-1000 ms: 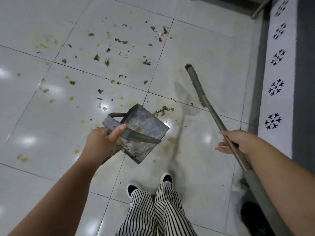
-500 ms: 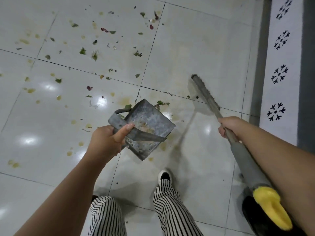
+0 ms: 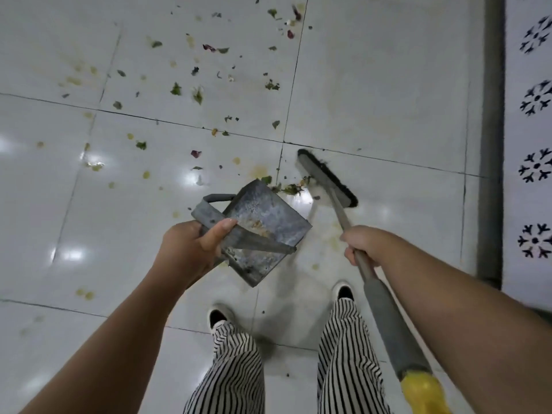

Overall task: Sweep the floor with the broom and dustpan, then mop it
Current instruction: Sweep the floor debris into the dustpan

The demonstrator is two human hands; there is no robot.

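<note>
Dustpan (image 3: 263, 231): grey metal. Broom (image 3: 327, 177): black bristles, grey shaft, yellow end. Floor (image 3: 373, 85): glossy white tiles with green and red scraps. Trousers (image 3: 236, 369): black-and-white stripes.

No text, label, brand or number can be read anywhere in view. The only markings are black snowflake-like motifs printed down the white mat (image 3: 528, 174) at the far right edge, and they are ornament, not writing.
</note>
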